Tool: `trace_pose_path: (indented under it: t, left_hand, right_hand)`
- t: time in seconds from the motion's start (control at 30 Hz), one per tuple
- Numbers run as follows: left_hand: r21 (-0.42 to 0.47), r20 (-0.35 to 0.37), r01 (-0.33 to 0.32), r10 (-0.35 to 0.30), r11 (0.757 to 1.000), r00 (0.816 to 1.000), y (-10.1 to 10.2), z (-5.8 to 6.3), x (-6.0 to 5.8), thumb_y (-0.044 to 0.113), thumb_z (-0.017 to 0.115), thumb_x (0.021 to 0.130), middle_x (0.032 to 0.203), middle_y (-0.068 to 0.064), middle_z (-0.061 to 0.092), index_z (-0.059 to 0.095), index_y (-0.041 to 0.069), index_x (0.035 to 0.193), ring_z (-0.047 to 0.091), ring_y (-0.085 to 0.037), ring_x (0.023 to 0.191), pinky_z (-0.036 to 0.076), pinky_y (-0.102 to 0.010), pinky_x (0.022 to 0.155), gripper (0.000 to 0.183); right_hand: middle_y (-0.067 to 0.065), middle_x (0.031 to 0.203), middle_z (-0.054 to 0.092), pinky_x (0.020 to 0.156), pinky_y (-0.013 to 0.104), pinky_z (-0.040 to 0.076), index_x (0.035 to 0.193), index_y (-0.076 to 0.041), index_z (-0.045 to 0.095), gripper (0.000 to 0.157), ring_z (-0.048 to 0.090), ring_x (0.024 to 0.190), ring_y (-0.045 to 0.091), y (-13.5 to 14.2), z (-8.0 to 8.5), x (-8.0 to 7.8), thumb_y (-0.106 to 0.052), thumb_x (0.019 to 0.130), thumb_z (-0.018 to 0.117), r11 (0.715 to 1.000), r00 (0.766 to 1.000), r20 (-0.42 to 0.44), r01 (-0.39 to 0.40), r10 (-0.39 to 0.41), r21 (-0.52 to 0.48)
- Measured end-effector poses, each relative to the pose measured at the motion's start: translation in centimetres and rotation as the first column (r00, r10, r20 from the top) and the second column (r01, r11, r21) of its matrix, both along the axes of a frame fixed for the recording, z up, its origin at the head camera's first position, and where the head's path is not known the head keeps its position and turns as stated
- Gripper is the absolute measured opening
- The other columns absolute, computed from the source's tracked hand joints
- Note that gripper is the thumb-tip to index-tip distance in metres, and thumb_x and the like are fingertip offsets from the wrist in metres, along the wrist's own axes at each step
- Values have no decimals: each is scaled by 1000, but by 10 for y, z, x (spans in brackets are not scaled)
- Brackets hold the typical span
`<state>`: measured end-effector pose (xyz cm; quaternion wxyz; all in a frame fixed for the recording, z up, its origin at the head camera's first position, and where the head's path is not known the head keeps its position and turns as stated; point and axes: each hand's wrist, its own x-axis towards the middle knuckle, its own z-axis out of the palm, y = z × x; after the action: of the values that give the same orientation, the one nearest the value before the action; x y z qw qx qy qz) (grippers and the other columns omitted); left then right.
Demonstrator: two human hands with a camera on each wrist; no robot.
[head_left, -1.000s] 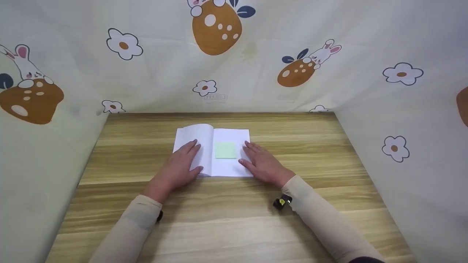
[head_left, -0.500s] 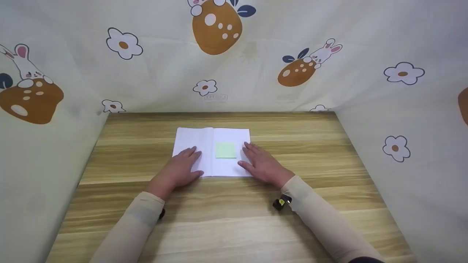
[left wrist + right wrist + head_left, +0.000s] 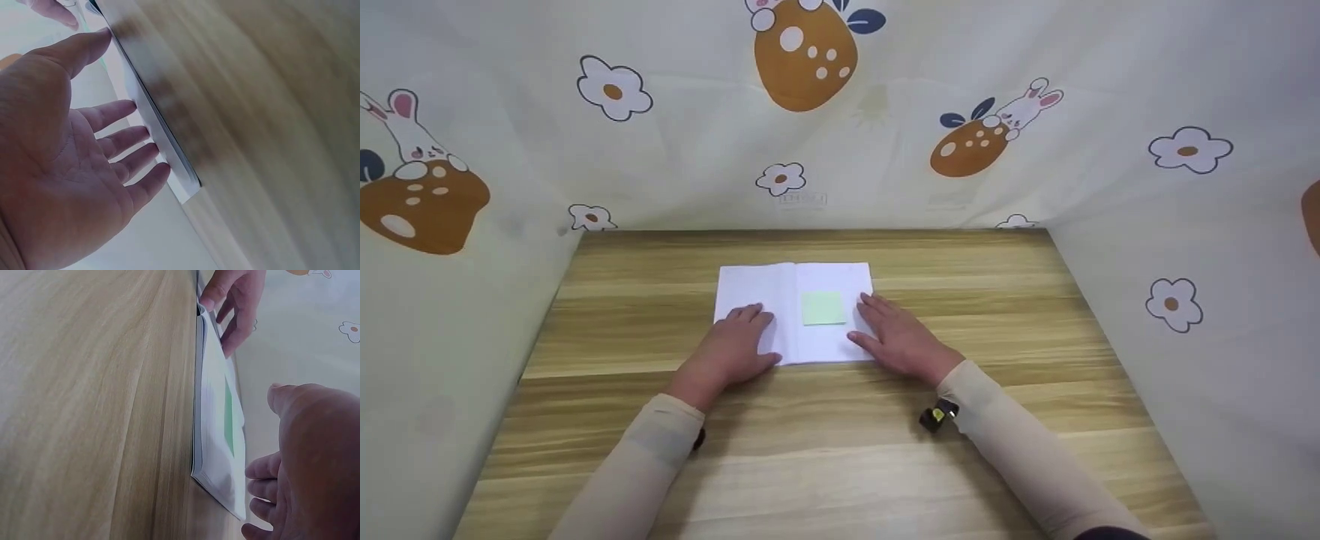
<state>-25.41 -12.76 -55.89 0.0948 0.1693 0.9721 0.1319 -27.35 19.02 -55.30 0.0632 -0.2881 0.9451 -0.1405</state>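
A white notebook [image 3: 757, 283] lies spread on the table with blank pages showing. On its right page sits a square pale green sticky note [image 3: 823, 308]. My left hand [image 3: 729, 349] rests on the left page, thumb near the lower edge by the spine; in the left wrist view the fingertips [image 3: 162, 169] meet the page. At the right page's outer edge is my right hand [image 3: 906, 339], fingers extended over the margin. The right wrist view shows the notebook [image 3: 211, 433] low and almost edge-on, the green note [image 3: 229, 417] on it and the left thumb at the spine.
The wood-grain table [image 3: 840, 450] reaches back to a pale curtain [image 3: 682, 150] printed with rabbits and flowers, which also hangs on both sides. A small black device [image 3: 937, 415] is strapped at the right wrist.
The raised left page now lies flatter. My left hand has slid slightly toward the near edge and to the right. My right hand has stayed nearly still.
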Motion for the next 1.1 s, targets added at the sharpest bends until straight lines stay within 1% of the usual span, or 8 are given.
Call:
trace_pose_path:
  t: [0.13,0.27,0.33,0.43,0.67,0.9,0.97,1.1]
  left_hand:
    - [-12,2,-1,1,1000,1000,1,-1,-1,49,68,92,159,-20,35,44,7,152,30,-40,147,29,-58,117,77]
    - [-15,4,-8,8,1000,1000,2,0,-3,50,68,92,159,-18,36,46,8,151,31,-40,146,30,-59,116,76]
    - [-8,-4,-8,8,1000,1000,2,1,-3,49,69,92,157,-19,38,48,7,149,33,-40,145,32,-59,115,74]
    - [-6,-20,-11,11,1000,1000,3,2,-4,47,69,93,154,-19,41,50,6,146,36,-41,142,35,-59,113,71]
    - [-15,-35,-33,32,999,999,5,-1,-7,48,68,93,148,-18,46,50,5,145,41,-40,137,38,-59,109,70]
    - [-6,-13,-64,64,998,998,6,0,-9,49,69,92,149,-16,45,50,8,146,40,-40,137,37,-62,109,71]
    - [-8,-8,-69,69,998,998,7,-1,-9,50,69,92,149,-16,45,50,9,147,40,-39,137,37,-62,109,71]
    - [-9,-9,-66,66,998,998,8,-1,-9,51,68,92,148,-16,46,50,9,147,40,-39,137,38,-62,108,71]
  right_hand:
    - [14,160,37,121,46,25,154,-2,39,76,32,149,30,-1,1,-1,-58,103,44,999,999,-49,-23,22,-26]
    - [13,147,53,117,44,34,147,-3,49,63,46,138,29,-4,1,-3,-44,101,59,994,987,-145,-76,64,-77]
    - [10,140,57,113,44,38,143,-5,53,56,51,132,28,-7,1,-5,-38,99,64,991,979,-188,-99,82,-86]
    - [7,134,59,110,42,42,138,-6,57,50,54,126,26,-13,2,-9,-34,97,67,990,969,-224,-120,102,-69]
    - [7,126,59,104,40,45,132,-7,60,45,56,117,24,-31,5,-19,-32,95,69,984,937,-303,-171,175,40]
    - [10,123,59,100,41,47,127,-5,62,41,56,112,27,-50,3,-29,-25,92,72,969,902,-353,-226,246,98]
    - [9,122,59,100,41,47,126,-6,62,39,56,111,27,-54,2,-31,-24,92,71,966,896,-362,-231,256,112]
    - [7,122,58,99,40,47,125,-8,62,37,55,110,25,-60,-1,-33,-23,93,70,964,896,-358,-228,263,139]
